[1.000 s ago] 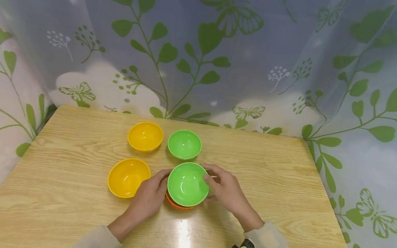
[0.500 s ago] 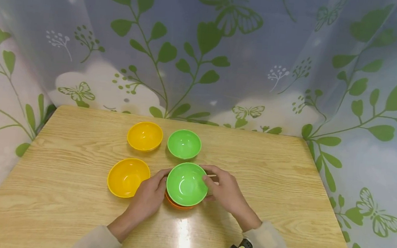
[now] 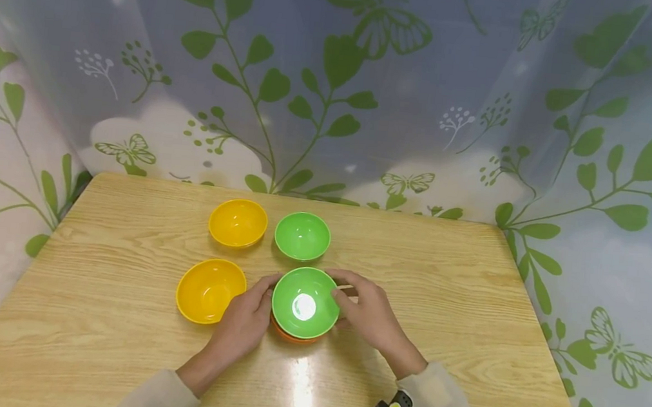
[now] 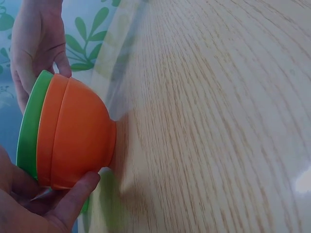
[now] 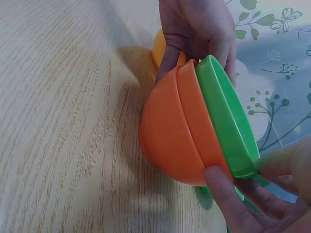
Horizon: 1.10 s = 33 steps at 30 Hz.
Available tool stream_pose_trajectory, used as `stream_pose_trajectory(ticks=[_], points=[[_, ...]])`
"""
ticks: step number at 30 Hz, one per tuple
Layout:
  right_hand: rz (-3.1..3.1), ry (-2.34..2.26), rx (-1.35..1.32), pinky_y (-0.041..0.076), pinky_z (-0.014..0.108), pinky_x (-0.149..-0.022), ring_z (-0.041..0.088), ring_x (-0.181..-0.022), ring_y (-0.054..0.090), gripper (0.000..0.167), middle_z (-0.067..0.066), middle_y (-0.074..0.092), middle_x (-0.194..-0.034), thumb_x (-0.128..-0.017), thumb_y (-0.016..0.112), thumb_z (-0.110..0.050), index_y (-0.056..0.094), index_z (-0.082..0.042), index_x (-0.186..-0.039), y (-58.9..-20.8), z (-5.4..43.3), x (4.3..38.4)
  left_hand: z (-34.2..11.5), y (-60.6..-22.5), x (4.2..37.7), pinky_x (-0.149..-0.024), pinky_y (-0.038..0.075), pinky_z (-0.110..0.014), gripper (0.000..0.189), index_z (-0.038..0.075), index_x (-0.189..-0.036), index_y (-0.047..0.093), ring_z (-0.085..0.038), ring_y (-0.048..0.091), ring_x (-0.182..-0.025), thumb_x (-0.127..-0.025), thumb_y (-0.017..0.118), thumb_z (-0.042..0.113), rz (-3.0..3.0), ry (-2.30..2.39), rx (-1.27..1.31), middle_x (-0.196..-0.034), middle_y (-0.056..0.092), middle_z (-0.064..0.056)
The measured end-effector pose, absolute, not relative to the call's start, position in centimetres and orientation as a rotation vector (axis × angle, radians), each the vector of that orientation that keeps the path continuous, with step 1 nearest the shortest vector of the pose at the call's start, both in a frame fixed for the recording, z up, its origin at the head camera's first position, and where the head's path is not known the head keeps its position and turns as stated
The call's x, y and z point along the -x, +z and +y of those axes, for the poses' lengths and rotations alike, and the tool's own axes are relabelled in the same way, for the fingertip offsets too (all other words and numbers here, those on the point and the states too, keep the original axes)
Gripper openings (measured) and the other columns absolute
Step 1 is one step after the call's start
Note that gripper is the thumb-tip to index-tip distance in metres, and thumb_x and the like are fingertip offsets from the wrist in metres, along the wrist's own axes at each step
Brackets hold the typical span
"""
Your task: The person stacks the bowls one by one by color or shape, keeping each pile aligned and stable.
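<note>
A green bowl (image 3: pixel 305 304) sits nested in an orange bowl (image 4: pixel 82 131), whose outside shows a line running round below the rim. Only a thin orange edge shows under the green one in the head view. My left hand (image 3: pixel 246 316) holds the stack from the left, its fingers curled along the orange side. From the right, my right hand (image 3: pixel 371 314) grips the green bowl, thumb at its rim and other fingers round the far side. In the right wrist view, a fingertip (image 5: pixel 221 182) of that hand also touches the orange wall. The stack's base is close over the table.
A yellow bowl (image 3: pixel 210 291) stands just left of my left hand. Another yellow bowl (image 3: pixel 238 223) and a second green bowl (image 3: pixel 302 236) stand farther back on the wooden table (image 3: pixel 442 272). A patterned curtain (image 3: pixel 416 108) hangs behind the table's back edge.
The green bowl has shifted very slightly left and levelled a little over the orange one, and the bright reflection inside it has grown. Both hands keep their hold; the other bowls stay put.
</note>
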State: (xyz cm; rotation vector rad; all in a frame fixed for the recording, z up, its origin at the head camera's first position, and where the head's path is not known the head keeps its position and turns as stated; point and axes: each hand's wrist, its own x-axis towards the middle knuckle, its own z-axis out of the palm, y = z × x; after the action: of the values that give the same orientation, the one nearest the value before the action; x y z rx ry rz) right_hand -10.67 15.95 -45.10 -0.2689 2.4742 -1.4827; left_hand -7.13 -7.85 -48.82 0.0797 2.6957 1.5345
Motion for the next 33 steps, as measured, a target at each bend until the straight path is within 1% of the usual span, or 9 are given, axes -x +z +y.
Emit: stream_pose_trajectory(ticks=[4,7,14,18,22,24,27,31,33], points=[[2.472,-1.472,0.318,0.069,0.04,-0.066,0.046,-0.124,0.07,0.041,0.024,0.069,-0.139,-0.108,0.062,-0.001,0.066,-0.007,-0.148,-45.2,16.1,10.7,-7.9,-48.5,7.1,-0.118,0.049,-0.063,0.043,0.012,-0.153,0.061,-0.039,0.061,-0.143,-0.115,0.043,0.015,2.651,1.558,-0.065,-0.152,0.067,-0.014],[2.468,-1.472,0.335,0.069,0.039,-0.066,0.046,-0.125,0.07,0.041,0.024,0.068,-0.142,-0.108,0.062,-0.001,0.065,-0.005,-0.148,-45.3,16.1,10.8,-7.9,-48.5,7.2,-0.122,0.047,-0.06,0.043,0.014,-0.154,0.061,-0.036,0.059,-0.146,-0.115,0.043,0.015,2.614,1.559,-0.028,-0.155,0.065,-0.011],[2.487,-1.465,0.322,0.069,0.039,-0.067,0.043,-0.124,0.071,0.038,0.021,0.066,-0.148,-0.107,0.06,0.001,0.067,-0.001,-0.145,-45.5,16.0,10.7,-7.9,-48.8,7.3,-0.118,0.051,-0.056,0.044,0.015,-0.154,0.061,-0.027,0.065,-0.133,-0.115,0.043,0.011,2.614,1.556,-0.01,-0.154,0.066,-0.008],[2.486,-1.456,0.305,0.069,0.039,-0.07,0.042,-0.123,0.071,0.038,0.021,0.065,-0.15,-0.107,0.061,0.0,0.067,-0.001,-0.145,-45.6,16.0,10.6,-7.9,-48.8,7.3,-0.12,0.049,-0.057,0.045,0.016,-0.155,0.061,-0.027,0.063,-0.14,-0.114,0.042,0.011,2.601,1.577,-0.006,-0.155,0.065,-0.008],[2.455,-1.446,0.287,0.069,0.038,-0.072,0.039,-0.121,0.071,0.04,0.022,0.064,-0.15,-0.108,0.063,-0.005,0.064,-0.001,-0.148,-45.8,16.2,10.5,-7.9,-48.8,7.3,-0.12,0.049,-0.058,0.043,0.022,-0.155,0.06,-0.028,0.063,-0.14,-0.117,0.041,0.02,2.561,1.614,0.042,-0.156,0.065,-0.005],[2.447,-1.438,0.291,0.069,0.038,-0.072,0.035,-0.115,0.073,0.042,0.022,0.064,-0.15,-0.108,0.065,-0.008,0.063,-0.001,-0.149,-45.9,16.4,10.4,-7.8,-48.7,7.3,-0.121,0.048,-0.059,0.041,0.024,-0.155,0.06,-0.029,0.062,-0.143,-0.118,0.041,0.029,2.547,1.631,0.069,-0.155,0.066,-0.003],[2.449,-1.419,0.316,0.069,0.038,-0.071,0.03,-0.107,0.075,0.044,0.022,0.063,-0.15,-0.107,0.067,-0.01,0.062,-0.002,-0.15,-46.1,16.5,10.4,-7.8,-48.7,7.3,-0.12,0.049,-0.059,0.043,0.025,-0.155,0.061,-0.03,0.065,-0.14,-0.118,0.044,0.039,2.551,1.631,0.081,-0.151,0.069,-0.004],[2.446,-1.417,0.332,0.069,0.037,-0.071,0.032,-0.11,0.074,0.044,0.022,0.063,-0.151,-0.107,0.066,-0.009,0.062,-0.002,-0.151,-46.2,16.6,10.4,-7.7,-48.7,7.4,-0.115,0.054,-0.056,0.045,0.019,-0.156,0.061,-0.031,0.07,-0.132,-0.117,0.05,0.039,2.574,1.61,0.07,-0.147,0.071,-0.006],[2.446,-1.419,0.323,0.069,0.038,-0.071,0.034,-0.114,0.073,0.044,0.02,0.063,-0.151,-0.107,0.066,-0.007,0.063,-0.004,-0.15,-46.2,16.5,10.5,-7.6,-48.5,7.4,-0.116,0.054,-0.055,0.046,0.016,-0.156,0.062,-0.031,0.07,-0.133,-0.116,0.052,0.037,2.591,1.594,0.077,-0.147,0.071,-0.008]])
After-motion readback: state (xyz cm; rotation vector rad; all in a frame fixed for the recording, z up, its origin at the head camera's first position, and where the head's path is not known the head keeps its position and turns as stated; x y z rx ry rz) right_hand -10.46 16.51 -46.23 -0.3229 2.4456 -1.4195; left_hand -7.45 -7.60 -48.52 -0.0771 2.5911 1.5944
